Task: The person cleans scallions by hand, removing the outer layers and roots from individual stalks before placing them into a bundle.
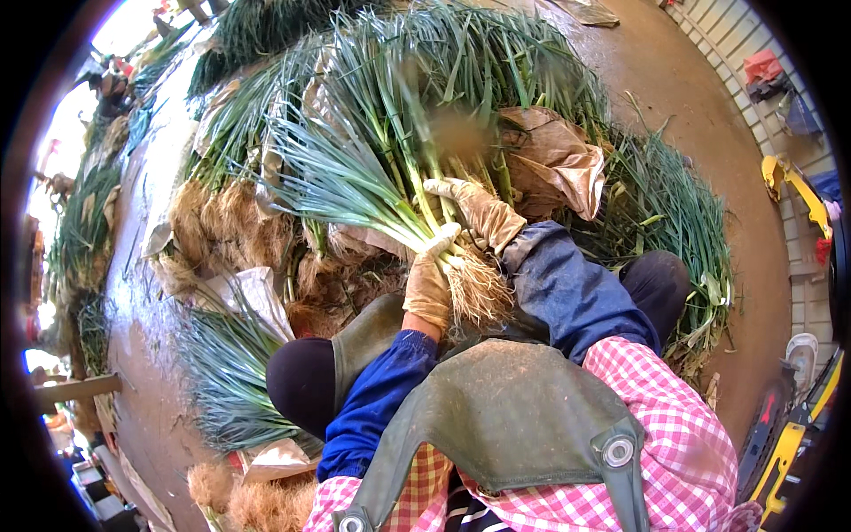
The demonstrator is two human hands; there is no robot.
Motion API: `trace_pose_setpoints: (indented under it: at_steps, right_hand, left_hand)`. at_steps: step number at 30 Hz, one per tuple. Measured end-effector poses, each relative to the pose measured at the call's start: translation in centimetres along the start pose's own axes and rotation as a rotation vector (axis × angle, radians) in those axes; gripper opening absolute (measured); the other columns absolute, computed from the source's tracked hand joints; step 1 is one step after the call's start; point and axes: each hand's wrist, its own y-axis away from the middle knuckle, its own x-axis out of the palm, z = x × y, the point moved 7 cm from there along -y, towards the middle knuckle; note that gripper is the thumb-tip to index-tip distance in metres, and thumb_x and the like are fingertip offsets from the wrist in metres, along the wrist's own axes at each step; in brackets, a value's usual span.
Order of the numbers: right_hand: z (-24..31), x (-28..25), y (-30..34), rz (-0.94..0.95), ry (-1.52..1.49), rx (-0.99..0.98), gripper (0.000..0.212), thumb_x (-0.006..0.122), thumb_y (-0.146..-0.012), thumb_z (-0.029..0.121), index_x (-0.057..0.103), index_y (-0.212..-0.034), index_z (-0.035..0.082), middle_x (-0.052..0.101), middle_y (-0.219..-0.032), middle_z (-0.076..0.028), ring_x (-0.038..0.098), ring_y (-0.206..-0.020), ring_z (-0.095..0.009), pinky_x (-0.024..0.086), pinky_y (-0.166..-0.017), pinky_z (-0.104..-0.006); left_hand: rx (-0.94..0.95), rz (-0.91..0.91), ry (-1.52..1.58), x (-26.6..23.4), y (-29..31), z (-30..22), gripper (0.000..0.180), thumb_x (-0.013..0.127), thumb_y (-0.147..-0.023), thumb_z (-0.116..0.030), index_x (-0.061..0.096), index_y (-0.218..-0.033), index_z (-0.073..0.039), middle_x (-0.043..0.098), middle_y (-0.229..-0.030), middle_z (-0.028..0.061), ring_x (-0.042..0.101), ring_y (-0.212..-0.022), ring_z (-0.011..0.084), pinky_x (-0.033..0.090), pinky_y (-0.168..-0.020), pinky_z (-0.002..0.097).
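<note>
My left hand (431,288), in a tan work glove, is closed round the white stems of a bunch of green onions (372,199). The bunch's pale, stringy roots (479,285) spread out beside the glove, toward my lap. Its leaves fan up and to the left. Just above, my right hand (483,213), gloved as well, curls its fingers round green onion stalks at the edge of the big pile (496,53); the fingertips are partly hidden among the stems.
A crumpled brown sack (554,155) lies right of my hands. More green onions (669,230) are heaped at the right, and another bundle (226,381) lies at the left. Root clumps (226,222) hang along the pile's near side. Yellow-framed equipment (789,443) stands at the right edge.
</note>
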Motion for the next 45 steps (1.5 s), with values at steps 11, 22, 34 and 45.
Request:
trace_pose_setpoints:
  at_steps: [11, 22, 34, 45]
  right_hand:
    - [1.5, -1.4, 5.2, -0.014, 0.125, -0.165, 0.013, 0.055, -0.093, 0.016, 0.058, -0.096, 0.003, 0.060, -0.079, -0.005, 0.054, -0.060, -0.008, 0.044, -0.045, -0.0197]
    - [3.1, 1.2, 9.4, 0.067, 0.512, -0.550, 0.019, 0.055, -0.095, 0.021, 0.061, -0.097, 0.003, 0.062, -0.082, -0.001, 0.059, -0.078, -0.011, 0.049, -0.072, -0.0250]
    - [5.0, -0.4, 2.6, -0.082, 0.067, -0.205, 0.036, 0.056, -0.092, 0.028, 0.057, -0.109, -0.003, 0.048, -0.063, 0.005, 0.039, -0.047, -0.001, 0.037, -0.037, -0.0164]
    - [25.2, -24.9, 46.3, -1.529, 1.806, 0.545, 0.045, 0.053, -0.087, 0.041, 0.063, -0.113, 0.006, 0.066, -0.105, -0.013, 0.063, -0.097, -0.030, 0.047, -0.084, -0.0407]
  left_hand:
    - [0.034, 0.128, 0.161, 3.3, 0.7, -1.4, 0.031, 0.054, -0.086, -0.009, 0.054, -0.115, 0.003, 0.065, -0.096, 0.0158, 0.064, -0.080, 0.0268, 0.054, -0.073, 0.0384]
    - [-0.058, 0.088, 0.199, 0.4, -0.1, -0.4, 0.027, 0.051, -0.089, -0.008, 0.055, -0.112, 0.006, 0.063, -0.104, 0.0157, 0.063, -0.090, 0.0243, 0.052, -0.082, 0.0334]
    - [-0.170, -0.069, 0.061, 0.0, 0.8, 0.3, 0.024, 0.055, -0.086, -0.004, 0.055, -0.109, 0.004, 0.065, -0.091, 0.0151, 0.064, -0.077, 0.0241, 0.054, -0.074, 0.0321]
    - [0.010, 0.248, 0.113, 3.5, 3.5, -4.0, 0.041, 0.052, -0.086, -0.006, 0.049, -0.126, 0.002, 0.062, -0.103, 0.0135, 0.062, -0.084, 0.0216, 0.053, -0.075, 0.0325]
